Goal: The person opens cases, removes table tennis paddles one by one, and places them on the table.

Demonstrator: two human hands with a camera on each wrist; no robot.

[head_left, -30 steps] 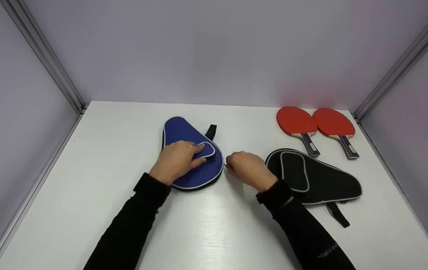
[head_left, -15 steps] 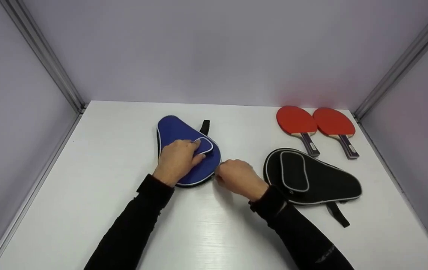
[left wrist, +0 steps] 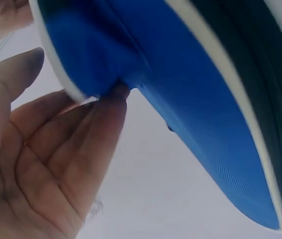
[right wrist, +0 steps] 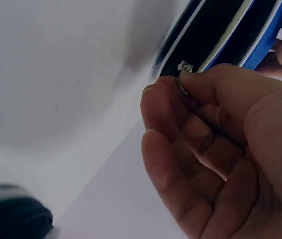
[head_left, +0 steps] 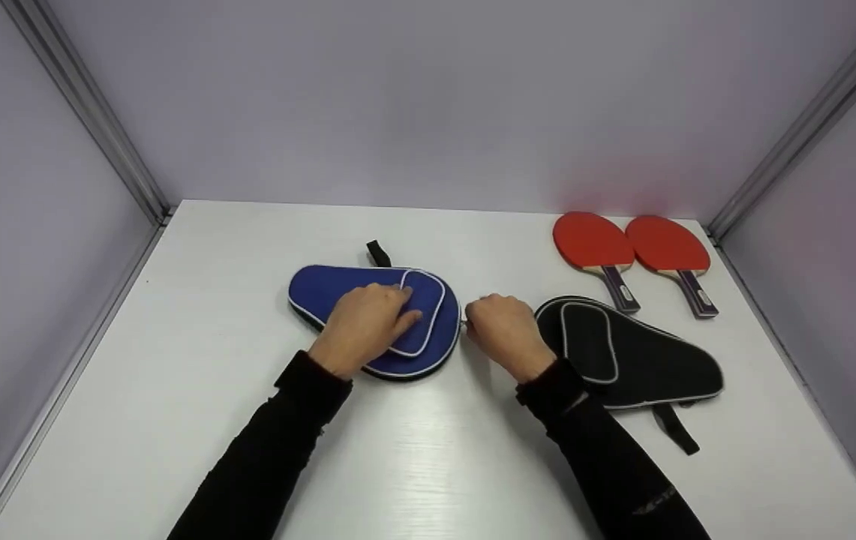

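A blue table tennis bat case (head_left: 316, 285) with white piping lies on the white table, its narrow end pointing left. My left hand (head_left: 366, 326) rests on top, fingers extended over the edge of the case's raised pocket (head_left: 428, 307). In the left wrist view, the fingertips (left wrist: 118, 92) touch the blue fabric while the thumb stands apart. At the case's rounded right end, my right hand (head_left: 506, 334) pinches a metal zipper pull (right wrist: 182, 85) between thumb and forefinger. The zipper slider (right wrist: 184, 66) shows just beyond those fingertips, on the case's dark side band.
A black bat case (head_left: 660, 367) with a pocket lies right of my right hand, its strap (head_left: 675, 429) hanging toward me. Two red table tennis bats (head_left: 593, 241) lie at the back right. Pale walls (head_left: 428, 105) enclose the table's back and sides.
The blue case has turned anticlockwise, its narrow end swinging down and left. My right hand went a little left and nearer, then back right and away. The left hand shifted slightly right.
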